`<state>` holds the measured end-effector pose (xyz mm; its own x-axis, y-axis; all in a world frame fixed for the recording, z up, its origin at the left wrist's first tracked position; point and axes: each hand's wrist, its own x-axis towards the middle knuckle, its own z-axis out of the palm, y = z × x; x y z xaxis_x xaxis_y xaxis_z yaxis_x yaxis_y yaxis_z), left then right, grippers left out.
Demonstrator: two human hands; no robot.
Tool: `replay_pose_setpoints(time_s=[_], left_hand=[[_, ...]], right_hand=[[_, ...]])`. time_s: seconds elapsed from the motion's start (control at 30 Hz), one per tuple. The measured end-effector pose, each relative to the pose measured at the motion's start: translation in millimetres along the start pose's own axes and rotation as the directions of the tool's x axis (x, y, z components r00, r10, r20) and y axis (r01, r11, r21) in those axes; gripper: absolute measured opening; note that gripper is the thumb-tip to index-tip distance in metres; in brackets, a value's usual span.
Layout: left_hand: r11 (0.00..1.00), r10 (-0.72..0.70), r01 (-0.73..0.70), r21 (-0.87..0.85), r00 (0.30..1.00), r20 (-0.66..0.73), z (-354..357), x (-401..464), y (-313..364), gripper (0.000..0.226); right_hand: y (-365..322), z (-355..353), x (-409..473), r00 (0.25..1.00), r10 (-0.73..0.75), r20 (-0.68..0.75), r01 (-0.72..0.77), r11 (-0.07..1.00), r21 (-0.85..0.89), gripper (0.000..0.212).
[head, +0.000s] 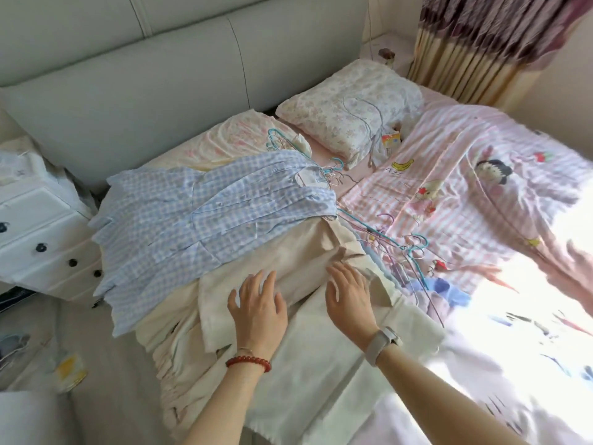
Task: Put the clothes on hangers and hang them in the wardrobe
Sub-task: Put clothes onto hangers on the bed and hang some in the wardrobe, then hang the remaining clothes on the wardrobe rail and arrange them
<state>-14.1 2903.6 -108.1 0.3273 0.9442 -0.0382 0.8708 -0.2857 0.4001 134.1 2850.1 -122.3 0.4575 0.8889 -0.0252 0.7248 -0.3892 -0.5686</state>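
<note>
Left hand and right hand, fingers spread flat, rest on cream garment at bed edge. Light, limp cloth; best gripped at shoulders. Wire hangers nearby.

Blue-and-white gingham dress, cream garment — pink-striped cartoon-print quilt, floral pillow, turquoise hangers.

My 1 camera sits on my head, looking forward and steeply down across the bed toward the padded headboard. It is close: my forearms enter from the bottom edge, and the wide lens bends the nightstand at left.
</note>
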Motion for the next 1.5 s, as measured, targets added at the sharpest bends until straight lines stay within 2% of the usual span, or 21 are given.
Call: replay_pose_setpoints(time_s=[0.2, 0.4, 0.47, 0.6, 0.8, 0.97, 1.07, 1.17, 1.23, 1.33, 1.4, 1.5], left_hand=[[0.995, 0.079, -0.073, -0.065, 0.992, 0.094, 32.8, -152.3, 15.2, 0.038], [0.951, 0.305, -0.281, -0.130, 0.920, 0.245, 68.1, -294.6, 45.2, 0.040], [0.914, 0.405, -0.390, -0.113, 0.851, 0.336, 80.0, -334.4, 59.4, 0.041], [0.844, 0.524, -0.506, -0.176, 0.712, 0.467, 100.5, -403.0, 100.2, 0.043], [0.688, 0.694, -0.654, -0.313, 0.469, 0.546, 121.0, -489.7, 176.1, 0.043], [0.594, 0.753, -0.716, -0.367, 0.334, 0.567, 145.2, -543.5, 236.2, 0.044], [0.581, 0.740, -0.735, -0.349, 0.298, 0.604, 169.9, -568.1, 265.2, 0.046], [0.619, 0.689, -0.723, -0.305, 0.314, 0.654, 202.2, -586.9, 295.6, 0.047], [0.639, 0.638, -0.732, -0.235, 0.334, 0.694, 232.1, -597.2, 322.9, 0.049], [0.613, 0.593, -0.780, -0.129, 0.346, 0.727, 272.0, -599.6, 361.1, 0.052], [0.586, 0.593, -0.808, -0.064, 0.373, 0.714, 305.0, -598.6, 394.7, 0.053], [0.546, 0.614, -0.837, 0.021, 0.417, 0.669, 349.0, -592.9, 438.6, 0.057]], right_hand=[[41.6, -7.3, -181.0, 0.986, 0.140, -0.087, -0.137, 0.990, 0.034, 0.036], [98.3, -20.8, -364.9, 0.923, 0.349, -0.163, -0.351, 0.936, 0.018, 0.036], [118.6, -32.1, -417.8, 0.882, 0.436, -0.181, -0.437, 0.899, 0.033, 0.036], [152.4, -64.2, -512.0, 0.757, 0.614, -0.223, -0.599, 0.789, 0.137, 0.036], [190.3, -107.8, -621.6, 0.489, 0.806, -0.332, -0.766, 0.579, 0.279, 0.032], [234.9, -137.9, -682.7, 0.375, 0.863, -0.339, -0.809, 0.483, 0.334, 0.031], [276.9, -156.9, -704.9, 0.353, 0.886, -0.301, -0.829, 0.446, 0.339, 0.032], [337.2, -178.6, -716.3, 0.379, 0.894, -0.239, -0.835, 0.442, 0.329, 0.033], [392.2, -198.1, -716.2, 0.415, 0.888, -0.199, -0.843, 0.457, 0.283, 0.034], [463.8, -228.7, -699.1, 0.470, 0.858, -0.205, -0.829, 0.510, 0.231, 0.036], [518.7, -249.6, -681.9, 0.499, 0.831, -0.246, -0.813, 0.547, 0.199, 0.038], [593.8, -269.1, -650.4, 0.582, 0.770, -0.262, -0.786, 0.615, 0.059, 0.041]])
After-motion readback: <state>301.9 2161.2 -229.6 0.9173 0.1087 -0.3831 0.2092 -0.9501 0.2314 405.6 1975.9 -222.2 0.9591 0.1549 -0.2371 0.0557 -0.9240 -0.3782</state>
